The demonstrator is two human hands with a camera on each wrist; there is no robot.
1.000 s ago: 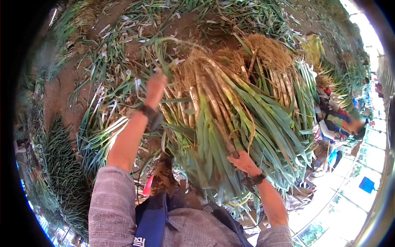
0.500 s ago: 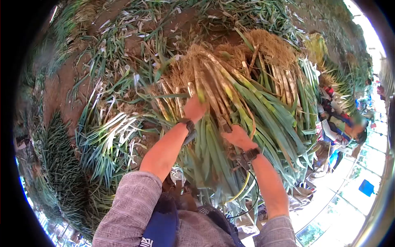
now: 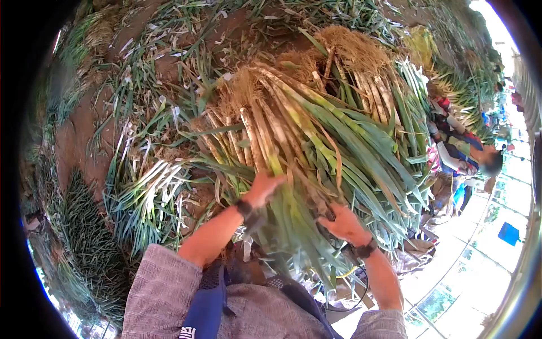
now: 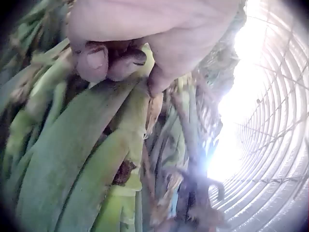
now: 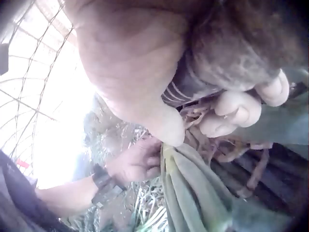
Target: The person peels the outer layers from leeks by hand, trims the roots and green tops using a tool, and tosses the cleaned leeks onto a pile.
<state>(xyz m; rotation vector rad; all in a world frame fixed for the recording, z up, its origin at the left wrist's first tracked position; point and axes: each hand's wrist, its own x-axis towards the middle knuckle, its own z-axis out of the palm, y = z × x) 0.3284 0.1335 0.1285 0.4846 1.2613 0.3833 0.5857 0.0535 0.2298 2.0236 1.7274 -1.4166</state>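
Note:
A heap of leeks [image 3: 350,152], brown roots pointing away from me, lies across the front. My left hand [image 3: 264,189] grips one leek at its yellow-green neck; in the left wrist view the fingers [image 4: 94,63] and thumb curl round that leek [image 4: 133,118], its broad leaves fanning below. To the right, over the leaves, my right hand [image 3: 344,225] holds a dark tool handle [image 5: 186,89] with pale rings, fingers curled round it. The tool's working end is hidden. In the right wrist view, the held leek's leaves [image 5: 188,188] hang close under the right thumb.
Cleaned leeks with white stalks [image 3: 158,183] lie at the left. Trimmed leaves [image 3: 147,73] litter the brown soil beyond. A dark green pile [image 3: 84,226] stands far left. Another person [image 3: 468,152] sits at the right, near a yellow sack [image 3: 420,48]. A cable [image 3: 361,288] hangs by my right forearm.
My left hand came from the far left, where a strand trailed from it, to the heap, then drew back toward me along a leek. My right hand shifted slightly, still holding the handle.

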